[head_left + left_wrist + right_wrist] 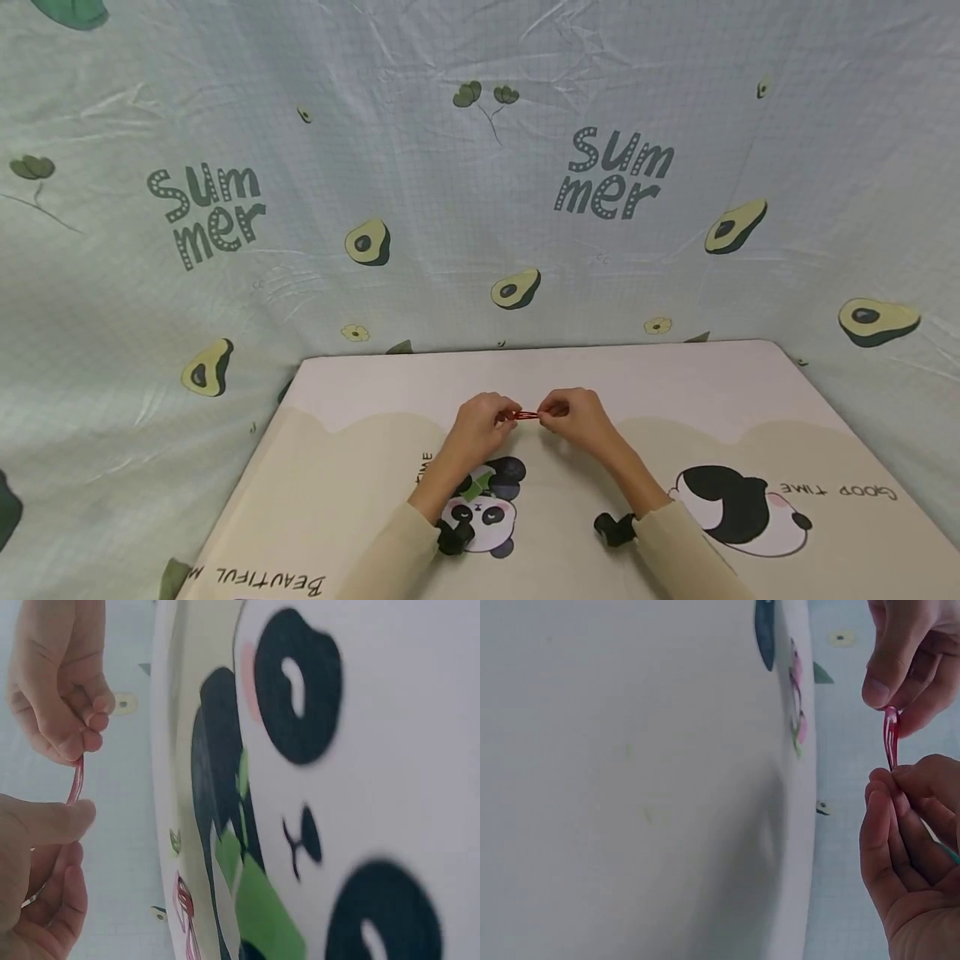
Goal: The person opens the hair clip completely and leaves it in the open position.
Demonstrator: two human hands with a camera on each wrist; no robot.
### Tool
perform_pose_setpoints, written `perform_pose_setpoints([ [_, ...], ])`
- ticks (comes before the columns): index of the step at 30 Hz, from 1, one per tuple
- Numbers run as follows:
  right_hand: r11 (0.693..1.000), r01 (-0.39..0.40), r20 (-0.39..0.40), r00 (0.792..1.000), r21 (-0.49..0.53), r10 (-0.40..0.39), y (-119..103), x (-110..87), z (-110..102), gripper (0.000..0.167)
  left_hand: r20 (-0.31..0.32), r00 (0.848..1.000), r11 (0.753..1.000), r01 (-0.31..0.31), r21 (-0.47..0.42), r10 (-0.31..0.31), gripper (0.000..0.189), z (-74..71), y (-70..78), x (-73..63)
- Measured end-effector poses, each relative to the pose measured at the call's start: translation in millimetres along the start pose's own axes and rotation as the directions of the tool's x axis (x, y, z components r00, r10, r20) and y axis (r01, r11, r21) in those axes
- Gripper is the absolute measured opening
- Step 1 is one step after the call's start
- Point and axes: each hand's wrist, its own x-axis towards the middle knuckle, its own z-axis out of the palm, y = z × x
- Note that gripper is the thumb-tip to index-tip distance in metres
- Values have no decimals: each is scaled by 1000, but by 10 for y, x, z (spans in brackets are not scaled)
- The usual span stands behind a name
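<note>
Over the far middle of the table, my two hands hold a slim red hair clip between them. In the head view the clip [527,415] stretches sideways from one hand to the other. My left hand [480,429] pinches one end between thumb and fingers. The other end is pinched by my right hand [577,421]. The right wrist view shows the clip [890,739] with narrow slits along its length; its two ends are hidden by fingertips. From the left wrist, the clip [76,780] appears as a thin, slightly curved strip.
A pale table mat [570,517] with printed pandas and lettering lies under my hands. Behind and beside it hangs a light cloth [435,167] printed with avocados. Black wrist devices [615,529] sit at both sleeve cuffs.
</note>
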Motion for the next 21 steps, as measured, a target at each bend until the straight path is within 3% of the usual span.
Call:
perform_pose_setpoints([
  [7,996,-26,5,1000,86,26,-36,-48,-106,3,-120,991,997,-62,-37,57,17,41,40,2],
  [14,997,21,-34,999,73,-18,-67,-78,-154,10,-225,973,989,-82,-126,52,15,86,59,35],
  [21,997,72,-96,993,-30,-75,-120,-117,-171,11,-236,972,961,-71,-266,6,15,122,75,64],
])
